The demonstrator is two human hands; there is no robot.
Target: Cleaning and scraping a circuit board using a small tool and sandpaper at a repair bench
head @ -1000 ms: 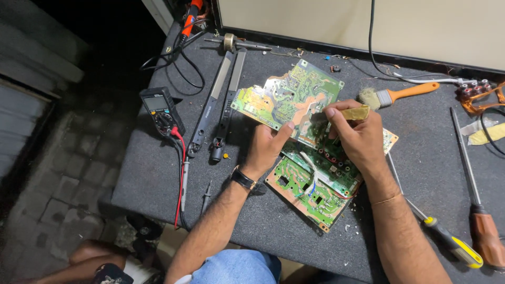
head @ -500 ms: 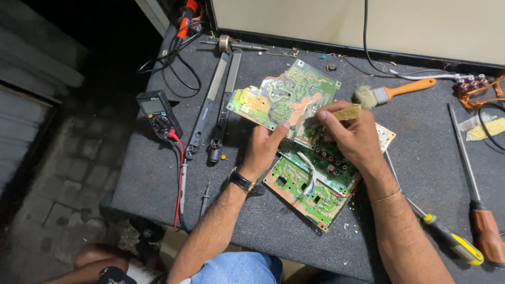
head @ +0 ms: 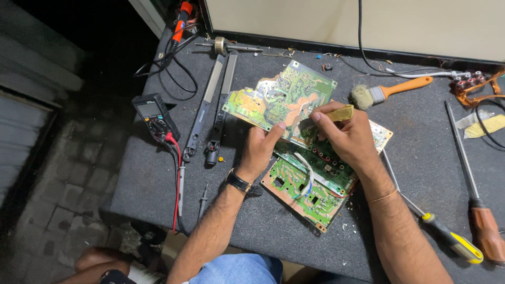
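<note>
My left hand (head: 261, 148) grips the near edge of a green circuit board (head: 279, 100) and holds it tilted up off the table, solder side facing me. My right hand (head: 344, 135) pinches a small yellowish tool (head: 336, 113) whose tip rests against the board's right part. Under both hands lies a second green circuit board (head: 305, 197) with white wires, flat on the dark grey table (head: 158, 194). A watch sits on my left wrist.
A black multimeter (head: 152, 115) with red and black probes lies at left. Two long dark bars (head: 213, 100) lie beside it. An orange-handled brush (head: 389, 92), a yellow screwdriver (head: 447, 236) and a brown-handled screwdriver (head: 481, 221) lie at right. A soldering iron (head: 180, 21) rests at the back.
Both hands and the held board have stayed nearly in place; my right hand shifted the tool slightly along the board.
</note>
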